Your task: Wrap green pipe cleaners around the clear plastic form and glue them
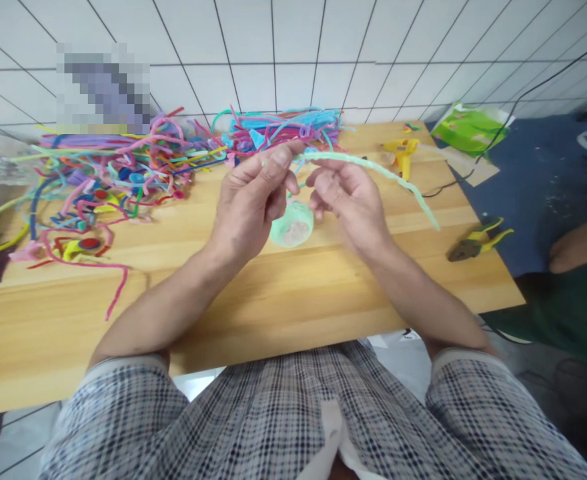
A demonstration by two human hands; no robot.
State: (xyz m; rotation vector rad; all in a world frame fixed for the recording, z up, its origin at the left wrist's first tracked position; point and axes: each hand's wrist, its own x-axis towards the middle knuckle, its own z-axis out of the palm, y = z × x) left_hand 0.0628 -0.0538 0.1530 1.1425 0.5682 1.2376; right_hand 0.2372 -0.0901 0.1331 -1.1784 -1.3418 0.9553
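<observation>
A pale green pipe cleaner (378,168) runs from the fingers of my left hand (253,200) across my right hand (351,203), its free end drooping to the right. My left thumb and forefinger pinch it. The fingers of my right hand are curled against it from below. Just under and between the hands is a light green, round, cup-like piece (292,225) with a pale centre; whether it hangs from the fingers or rests on the table I cannot tell.
Tangled coloured pipe cleaners (118,167) cover the table's left side, with a blue and pink bundle (288,123) at the back. A yellow glue gun (402,155), pliers (478,241) and a green packet (473,130) lie rightward. Another person's arm (583,237) shows at far right.
</observation>
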